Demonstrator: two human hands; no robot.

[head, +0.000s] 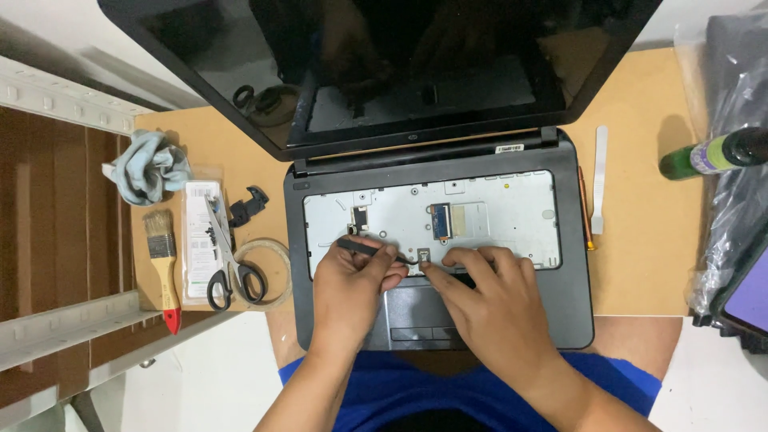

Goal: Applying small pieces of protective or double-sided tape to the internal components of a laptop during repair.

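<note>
An open black laptop [560, 240] lies in front of me with its keyboard removed, baring a silver metal tray [496, 210] with a small blue connector [442, 222]. My left hand [352, 288] pinches a thin black tool [360, 246] over the tray's lower left edge. My right hand [488, 300] rests on the palm rest, its fingertips pressing a small connector tab [423, 258] at the tray's lower edge. The dark screen [384, 64] leans back at the top.
On the brown board [640, 264] to the left lie a grey cloth [148, 166], a paintbrush [164, 264], scissors [232, 264], a tape ring [276, 268] and a small packet [200, 232]. To the right are a white pry tool [598, 180], a green bottle [712, 156] and a plastic bag [732, 184].
</note>
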